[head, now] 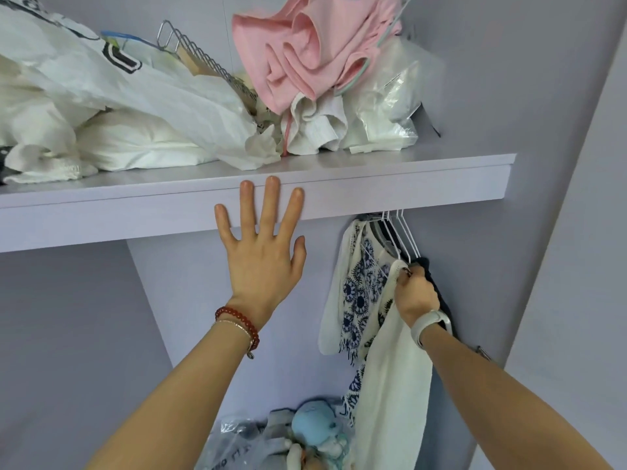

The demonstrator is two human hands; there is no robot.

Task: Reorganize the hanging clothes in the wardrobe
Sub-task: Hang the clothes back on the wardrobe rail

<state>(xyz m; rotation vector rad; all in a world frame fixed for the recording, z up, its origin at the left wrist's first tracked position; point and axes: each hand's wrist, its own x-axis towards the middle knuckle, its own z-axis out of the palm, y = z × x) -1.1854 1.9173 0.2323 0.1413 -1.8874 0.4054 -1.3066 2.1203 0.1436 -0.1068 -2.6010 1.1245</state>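
Hands at the wardrobe shelf (407, 184)
Left hand (261, 262) spread flat, released; right hand (415, 296), four o'clock, apparently pinching cream garment (390, 374) on hanger (405, 232).

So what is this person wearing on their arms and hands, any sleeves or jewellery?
No sleeves show: both forearms are bare to the frame's edge. The left hand has two bracelets at its wrist, a red beaded bracelet and a thin gold-coloured chain with a small charm hanging from it. The right hand has a white band round its wrist, like a watch or fitness tracker. No rings or gloves are visible.
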